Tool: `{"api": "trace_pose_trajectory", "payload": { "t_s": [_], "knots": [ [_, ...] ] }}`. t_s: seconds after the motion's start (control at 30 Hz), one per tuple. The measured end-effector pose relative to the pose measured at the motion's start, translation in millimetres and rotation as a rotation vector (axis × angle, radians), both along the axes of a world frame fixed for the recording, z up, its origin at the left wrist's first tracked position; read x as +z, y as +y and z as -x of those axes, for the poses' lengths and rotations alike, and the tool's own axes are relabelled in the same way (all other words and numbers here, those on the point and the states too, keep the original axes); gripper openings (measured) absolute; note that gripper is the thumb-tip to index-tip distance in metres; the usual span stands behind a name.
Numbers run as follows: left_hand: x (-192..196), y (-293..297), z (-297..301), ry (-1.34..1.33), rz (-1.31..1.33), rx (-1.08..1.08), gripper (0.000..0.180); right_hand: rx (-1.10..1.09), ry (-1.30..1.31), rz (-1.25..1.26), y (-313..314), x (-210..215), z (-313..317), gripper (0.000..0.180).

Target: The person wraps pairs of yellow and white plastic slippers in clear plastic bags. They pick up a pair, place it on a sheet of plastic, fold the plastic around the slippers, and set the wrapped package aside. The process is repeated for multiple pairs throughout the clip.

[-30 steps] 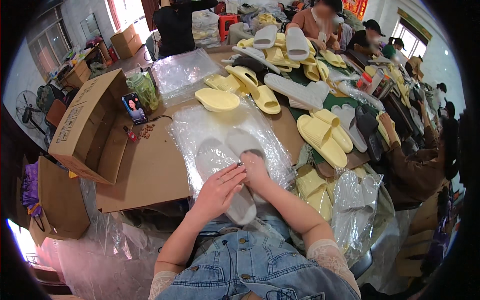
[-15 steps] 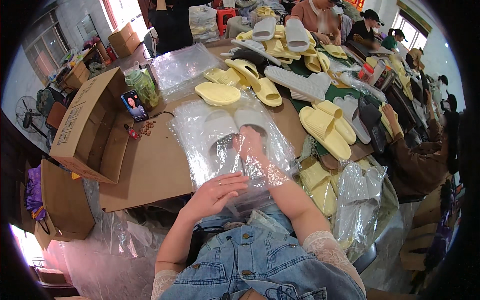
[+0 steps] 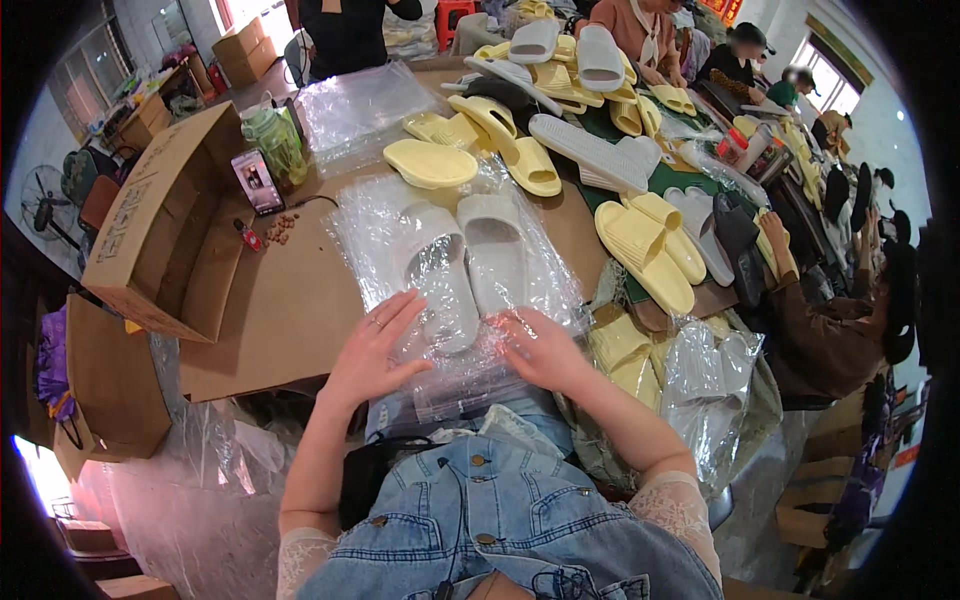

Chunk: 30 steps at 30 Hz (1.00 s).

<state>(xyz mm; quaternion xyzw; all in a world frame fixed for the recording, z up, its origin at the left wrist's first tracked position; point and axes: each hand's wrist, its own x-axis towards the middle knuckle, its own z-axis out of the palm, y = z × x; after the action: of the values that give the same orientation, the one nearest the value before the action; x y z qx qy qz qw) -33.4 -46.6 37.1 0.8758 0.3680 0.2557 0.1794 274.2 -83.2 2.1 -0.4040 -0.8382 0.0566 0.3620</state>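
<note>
A pair of light grey slippers (image 3: 494, 262) lies side by side inside a clear plastic bag (image 3: 548, 262), on top of a stack of such bags in front of me. My left hand (image 3: 375, 348) rests over the bag's near left part, next to the left slipper's heel, its fingers stretched out and thumb apart. Near the heel of the right slipper, my right hand (image 3: 540, 347) has its fingers curled on the bag's near edge; its fingertips are partly lost in the shine of the plastic.
Loose yellow slippers (image 3: 432, 163) lie just beyond the bag, by a pile of grey and yellow ones. An open carton (image 3: 165, 225), a phone (image 3: 258, 182) and a green jar (image 3: 272, 145) stand left. Bagged grey slippers (image 3: 708, 375) lie right. People work around the table.
My right hand has come out of the bag toward me, leaving both slippers inside. My left hand has moved left and forward, onto the bag. The phone's screen picture has changed.
</note>
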Motion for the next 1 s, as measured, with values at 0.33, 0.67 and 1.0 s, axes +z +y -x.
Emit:
{"api": "trace_pose_trajectory", "payload": {
  "t_s": [0.33,0.67,1.0],
  "knots": [
    [-16,-17,18,0.103,-0.127,-0.228,0.062,-0.257,-0.190,-0.078,-33,25,-122,0.057],
    [-43,-31,13,0.050,-0.352,-0.205,0.025,-0.025,0.008,0.199,-11,9,-103,0.029],
    [-76,-29,15,-0.271,-0.009,0.177,0.008,-0.256,0.529,0.364,6,-27,-91,0.012]
  ]
}}
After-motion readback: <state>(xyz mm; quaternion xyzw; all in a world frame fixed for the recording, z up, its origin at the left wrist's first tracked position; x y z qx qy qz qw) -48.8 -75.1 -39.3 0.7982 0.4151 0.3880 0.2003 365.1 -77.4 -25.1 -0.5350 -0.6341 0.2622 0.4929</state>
